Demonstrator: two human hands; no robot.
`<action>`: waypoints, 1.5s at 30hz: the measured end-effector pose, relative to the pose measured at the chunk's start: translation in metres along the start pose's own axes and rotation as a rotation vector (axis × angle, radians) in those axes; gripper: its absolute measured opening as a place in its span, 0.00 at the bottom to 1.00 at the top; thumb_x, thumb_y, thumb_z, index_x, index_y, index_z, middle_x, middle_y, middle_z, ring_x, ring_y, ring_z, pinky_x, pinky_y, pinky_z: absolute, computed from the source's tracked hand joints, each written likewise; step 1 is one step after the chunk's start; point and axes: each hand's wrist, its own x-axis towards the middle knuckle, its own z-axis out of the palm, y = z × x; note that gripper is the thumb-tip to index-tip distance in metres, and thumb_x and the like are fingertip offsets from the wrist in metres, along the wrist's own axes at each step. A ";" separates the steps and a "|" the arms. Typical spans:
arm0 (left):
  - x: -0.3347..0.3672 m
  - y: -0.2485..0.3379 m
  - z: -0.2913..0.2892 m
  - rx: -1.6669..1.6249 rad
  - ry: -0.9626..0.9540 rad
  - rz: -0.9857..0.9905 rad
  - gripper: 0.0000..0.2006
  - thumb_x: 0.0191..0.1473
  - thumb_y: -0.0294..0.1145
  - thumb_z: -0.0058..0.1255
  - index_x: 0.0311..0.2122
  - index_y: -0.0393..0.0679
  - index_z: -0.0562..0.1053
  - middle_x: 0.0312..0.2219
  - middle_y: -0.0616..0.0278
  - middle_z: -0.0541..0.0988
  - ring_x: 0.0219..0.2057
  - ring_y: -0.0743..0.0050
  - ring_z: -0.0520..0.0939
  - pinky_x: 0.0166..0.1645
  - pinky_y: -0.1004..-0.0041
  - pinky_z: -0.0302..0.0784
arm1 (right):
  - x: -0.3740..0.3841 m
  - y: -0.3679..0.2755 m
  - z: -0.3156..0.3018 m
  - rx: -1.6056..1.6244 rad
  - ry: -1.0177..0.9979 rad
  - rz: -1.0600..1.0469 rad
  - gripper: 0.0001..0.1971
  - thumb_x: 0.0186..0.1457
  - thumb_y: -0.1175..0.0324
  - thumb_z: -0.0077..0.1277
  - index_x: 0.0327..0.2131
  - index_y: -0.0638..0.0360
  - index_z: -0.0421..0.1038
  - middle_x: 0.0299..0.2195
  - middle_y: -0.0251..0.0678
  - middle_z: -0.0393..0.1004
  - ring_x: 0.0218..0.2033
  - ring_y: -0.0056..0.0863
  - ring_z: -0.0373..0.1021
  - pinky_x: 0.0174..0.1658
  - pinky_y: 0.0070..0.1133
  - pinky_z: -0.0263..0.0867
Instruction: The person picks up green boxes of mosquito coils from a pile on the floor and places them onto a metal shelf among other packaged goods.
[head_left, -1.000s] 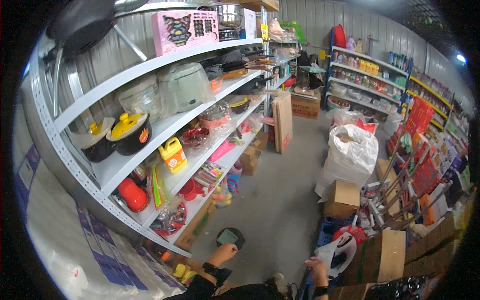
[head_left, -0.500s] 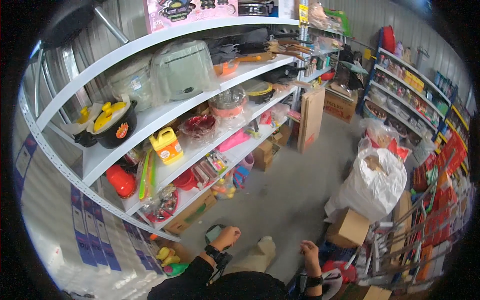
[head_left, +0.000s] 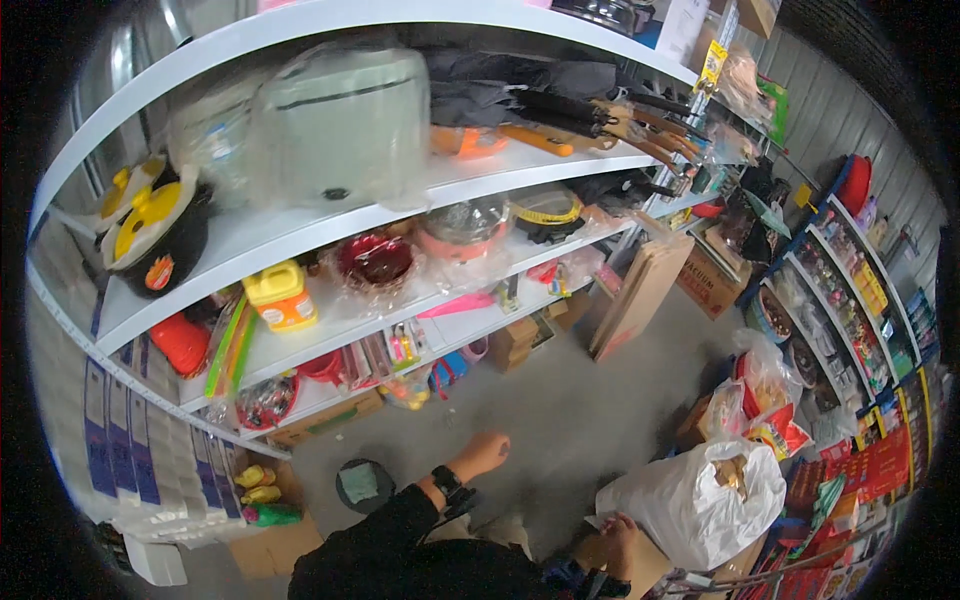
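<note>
My left hand [head_left: 484,453] hangs over the grey floor beside the shelving, a dark band at its wrist. Its fingers are curled in and no held thing shows. My right hand [head_left: 618,545] is lower right, its fingers loosely bent and apart, with nothing seen in them. Closest to it are a cardboard box [head_left: 650,566], partly hidden by the hand, and a big white plastic sack [head_left: 690,505] with brownish stuff at its mouth. Whether the right hand touches the box, I cannot tell. Left of my left arm, a round dark thing with a greenish square patch [head_left: 360,483] sits on the floor.
White shelving [head_left: 300,245] on the left bears a pale green plastic-wrapped bin [head_left: 345,130], black pots with yellow lids [head_left: 155,205], a yellow jug [head_left: 281,297] and red bowls [head_left: 375,258]. Flat cardboard [head_left: 640,295] leans at its end. More stocked shelves [head_left: 840,290] stand at the far right.
The view has swung right and closer to the shelving. My left hand is farther right in the picture. My right hand has come lower, beside the box and the white sack.
</note>
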 end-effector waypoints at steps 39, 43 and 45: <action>0.047 -0.181 -0.253 0.136 0.544 -0.687 0.34 0.42 0.29 0.42 0.56 0.46 0.45 0.18 0.49 0.72 0.22 0.54 0.74 0.30 0.62 0.69 | 0.208 0.016 0.588 -1.008 -1.220 -0.753 0.06 0.40 0.72 0.51 0.26 0.60 0.73 0.20 0.41 0.71 0.22 0.29 0.68 0.27 0.20 0.64; 0.030 -0.230 -0.244 -0.093 0.541 -0.821 0.38 0.39 0.30 0.43 0.57 0.46 0.41 0.21 0.48 0.74 0.25 0.51 0.75 0.32 0.63 0.69 | 0.183 0.021 0.612 -1.038 -1.237 -0.764 0.06 0.38 0.70 0.54 0.24 0.61 0.73 0.21 0.41 0.71 0.23 0.31 0.69 0.28 0.21 0.64; 0.020 -0.251 -0.231 -0.068 0.498 -0.819 0.38 0.39 0.31 0.43 0.57 0.46 0.40 0.23 0.47 0.74 0.26 0.51 0.75 0.34 0.65 0.69 | 0.181 0.026 0.619 -1.058 -1.239 -0.726 0.06 0.38 0.69 0.54 0.22 0.62 0.73 0.21 0.41 0.71 0.22 0.31 0.68 0.28 0.22 0.64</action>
